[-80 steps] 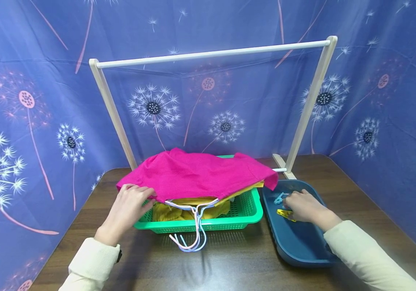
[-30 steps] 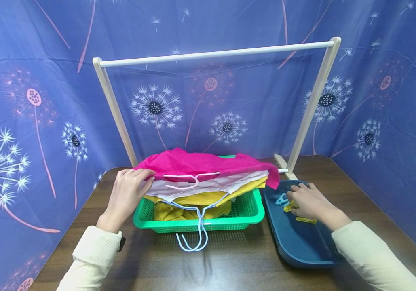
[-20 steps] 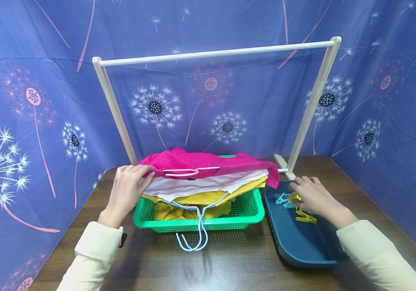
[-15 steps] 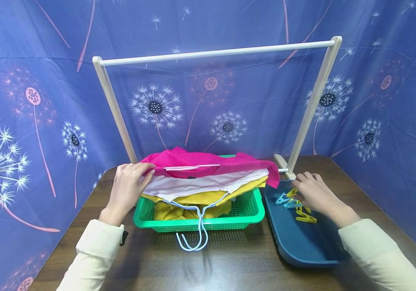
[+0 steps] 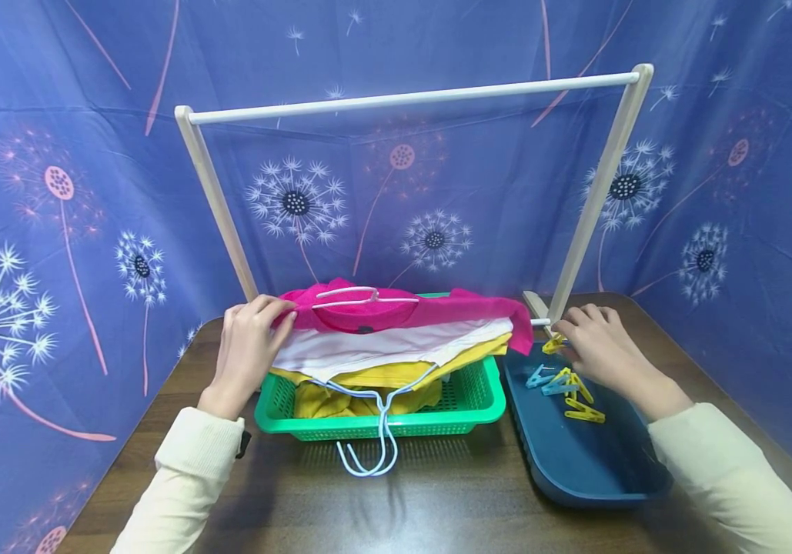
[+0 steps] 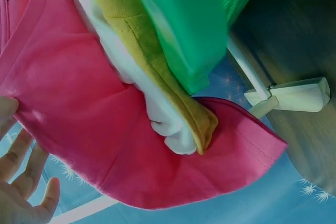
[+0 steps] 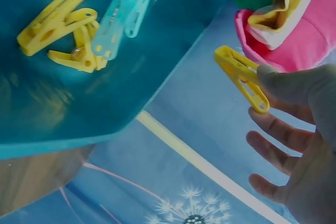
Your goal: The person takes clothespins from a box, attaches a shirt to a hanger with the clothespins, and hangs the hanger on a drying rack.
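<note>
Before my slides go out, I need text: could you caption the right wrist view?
Right hand pinching a yellow peg, with more yellow pegs and light-blue pegs lying in a blue tray.

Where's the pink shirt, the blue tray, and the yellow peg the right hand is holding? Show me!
Pink shirt (image 6: 68,77): left wrist view, on the cloth beside its neckline.
Blue tray (image 5: 586,465): head view, on its bare floor.
Yellow peg (image 7: 232,64): right wrist view, on its body.
</note>
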Available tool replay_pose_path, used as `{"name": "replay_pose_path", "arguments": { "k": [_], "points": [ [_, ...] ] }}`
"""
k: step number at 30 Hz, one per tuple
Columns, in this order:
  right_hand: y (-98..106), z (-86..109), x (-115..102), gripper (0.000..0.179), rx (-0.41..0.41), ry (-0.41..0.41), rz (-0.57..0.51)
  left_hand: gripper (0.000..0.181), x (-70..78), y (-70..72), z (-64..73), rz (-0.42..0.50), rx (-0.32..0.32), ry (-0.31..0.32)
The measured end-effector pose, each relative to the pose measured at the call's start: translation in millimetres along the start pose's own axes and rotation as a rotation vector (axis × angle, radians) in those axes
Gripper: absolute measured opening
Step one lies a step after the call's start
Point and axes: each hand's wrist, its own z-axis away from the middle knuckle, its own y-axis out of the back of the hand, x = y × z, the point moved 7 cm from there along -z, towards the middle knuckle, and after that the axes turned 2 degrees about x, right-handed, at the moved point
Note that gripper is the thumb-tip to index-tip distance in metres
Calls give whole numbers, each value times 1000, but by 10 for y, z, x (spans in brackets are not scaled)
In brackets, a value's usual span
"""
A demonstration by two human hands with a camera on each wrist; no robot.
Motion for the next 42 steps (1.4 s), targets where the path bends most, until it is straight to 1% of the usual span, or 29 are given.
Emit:
{"name": "replay_pose_path", "arguments": {
  "k": [3,6,13,20,24,28,32,36,42],
  "points": [
    [85,-58,-25,28,62,10,0,10,-15,-5,-17,0,-3,17],
    [169,-119,-52,26,113,22,-1,10,-27,-12,-36,3,-9,30],
    [375,-306,-141,29,144,4,-16,10,-48,-39,-78,2,-19,46],
    [554,-505,-302,29,194,79,-14,11,-62,-64,-95,0,-33,65],
    [624,-618,-400,29,225,110,-10,11,-73,-64,-92,-5,-33,73],
    [683,-712,-506,26,274,143,21,12,-84,-69,-89,-3,-31,79],
    [721,-794,-598,26,290,162,40,12,-91,-68,-89,-1,-26,82],
    [752,-867,-682,26,298,173,32,12,-95,-69,-93,1,-24,84],
    [771,-949,-800,23,338,205,10,11,-94,-74,-95,9,-24,84]
  ]
}}
